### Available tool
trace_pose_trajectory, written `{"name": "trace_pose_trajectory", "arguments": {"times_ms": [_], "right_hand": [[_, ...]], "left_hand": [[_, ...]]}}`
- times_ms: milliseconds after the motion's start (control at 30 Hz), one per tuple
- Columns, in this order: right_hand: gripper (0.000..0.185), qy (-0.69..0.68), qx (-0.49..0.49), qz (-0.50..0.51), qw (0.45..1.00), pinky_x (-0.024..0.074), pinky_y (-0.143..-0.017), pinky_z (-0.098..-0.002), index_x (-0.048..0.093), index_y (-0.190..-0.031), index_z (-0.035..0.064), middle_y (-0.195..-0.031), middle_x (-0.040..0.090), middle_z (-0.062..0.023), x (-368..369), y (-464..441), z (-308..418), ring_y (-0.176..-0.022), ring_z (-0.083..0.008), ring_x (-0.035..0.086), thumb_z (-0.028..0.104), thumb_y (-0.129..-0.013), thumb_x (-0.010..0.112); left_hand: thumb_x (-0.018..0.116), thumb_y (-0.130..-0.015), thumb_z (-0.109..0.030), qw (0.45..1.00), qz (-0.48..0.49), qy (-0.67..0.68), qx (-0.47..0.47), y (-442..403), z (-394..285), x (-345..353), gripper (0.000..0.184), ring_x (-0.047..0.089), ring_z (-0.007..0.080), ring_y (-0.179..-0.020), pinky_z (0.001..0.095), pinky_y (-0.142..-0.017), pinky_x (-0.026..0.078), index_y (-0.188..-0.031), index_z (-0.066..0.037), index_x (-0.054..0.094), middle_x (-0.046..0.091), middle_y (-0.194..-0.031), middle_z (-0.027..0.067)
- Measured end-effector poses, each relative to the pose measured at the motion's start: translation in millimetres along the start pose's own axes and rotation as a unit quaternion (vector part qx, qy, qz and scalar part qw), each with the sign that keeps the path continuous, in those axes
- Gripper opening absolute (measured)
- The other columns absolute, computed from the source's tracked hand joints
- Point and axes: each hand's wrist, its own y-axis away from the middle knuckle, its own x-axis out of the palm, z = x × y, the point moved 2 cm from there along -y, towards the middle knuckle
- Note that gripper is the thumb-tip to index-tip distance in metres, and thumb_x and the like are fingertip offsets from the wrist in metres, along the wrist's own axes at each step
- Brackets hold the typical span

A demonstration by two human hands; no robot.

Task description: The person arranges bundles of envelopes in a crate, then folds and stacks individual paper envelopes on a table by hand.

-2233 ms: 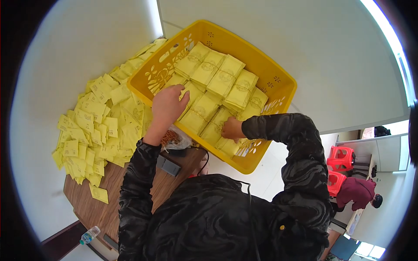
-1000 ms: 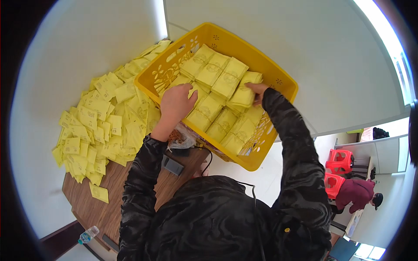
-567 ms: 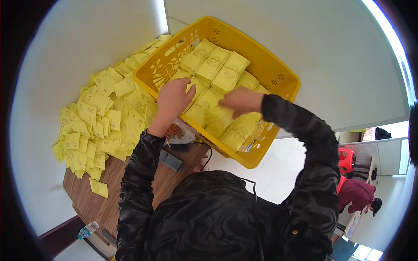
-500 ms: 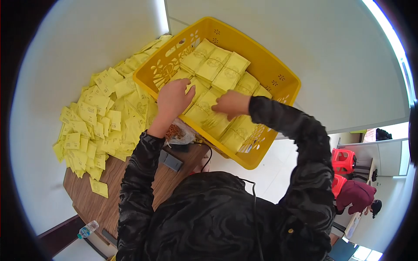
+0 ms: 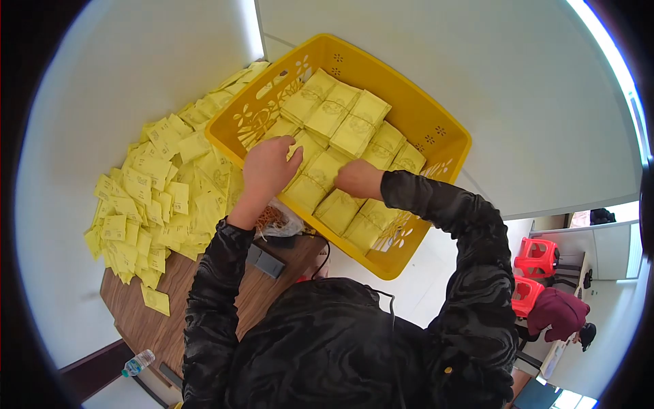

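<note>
"One wooden table (image 5: 160,293) is at the lower left, yes? And the basket?"

"The yellow basket (image 5: 415,92) is beside the heap of loose yellow packets (image 5: 153,198), which lies on this table. Inside the basket, banded bundles (image 5: 360,124) lie in rows, some upon others"

"Where are the hands?"

"The left hand (image 5: 268,165) is at the near-left rim, over the bundles; its fingers are bent, with the thumb apart. The right hand (image 5: 359,179) is over the bundles nearer to the middle, with fingers folded inward. If they pinch something, I cannot tell"

"Smaller things?"

"Near the basket is a clear bag (image 5: 293,223) with reddish bands (image 5: 271,217), then a grey box (image 5: 264,261)"
</note>
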Motion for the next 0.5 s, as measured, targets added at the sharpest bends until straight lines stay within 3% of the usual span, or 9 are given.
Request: {"name": "trace_pose_trajectory", "arguments": {"times_ms": [133,300,433,500], "right_hand": [[0.04,-0.105,-0.061,0.073,0.99,0.0544,-0.076,-0.0465,0.067,-0.095,0.004,-0.09,0.07,-0.0127,13,5,9,-0.087,-0.0365,0.067,0.032,-0.072,0.083],[0.039,-0.095,-0.076,-0.032,0.992,0.0539,-0.074,-0.045,0.067,-0.098,0.0012,-0.092,0.071,-0.015,26,-10,13,-0.084,-0.036,0.066,0.031,-0.078,0.08],[0.033,-0.246,-0.037,0.073,0.966,0.0536,-0.071,-0.0436,0.069,-0.091,-0.0004,-0.084,0.071,-0.0145,-4,1,-3,-0.073,-0.0362,0.064,0.031,-0.083,0.077],[0.035,-0.245,0.069,0.068,0.965,0.0533,-0.066,-0.043,0.069,-0.079,-0.0019,-0.072,0.068,-0.013,-32,19,-33,-0.063,-0.0354,0.059,0.032,-0.085,0.074]], "left_hand": [[0.066,-0.088,-0.029,1.0,-0.015,0.011,0.005,-2,-3,-3,0.027,0.066,0.0342,-0.072,0.0406,-0.063,0.052,-0.096,-0.004,0.072,0.071,-0.081,0.012],[0.068,-0.088,-0.028,1.0,0.004,-0.009,-0.004,1,-1,-3,0.028,0.065,0.0282,-0.071,0.0363,-0.065,0.051,-0.101,-0.003,0.074,0.07,-0.08,0.0074],[0.066,-0.088,-0.029,1.0,0.0,0.001,0.0,1,-2,-4,0.027,0.066,0.0352,-0.072,0.0414,-0.064,0.052,-0.096,-0.004,0.072,0.071,-0.08,0.013],[0.066,-0.088,-0.029,1.0,-0.006,0.004,0.001,0,1,-6,0.027,0.066,0.0354,-0.072,0.0416,-0.064,0.052,-0.096,-0.004,0.072,0.07,-0.08,0.0132]]}}
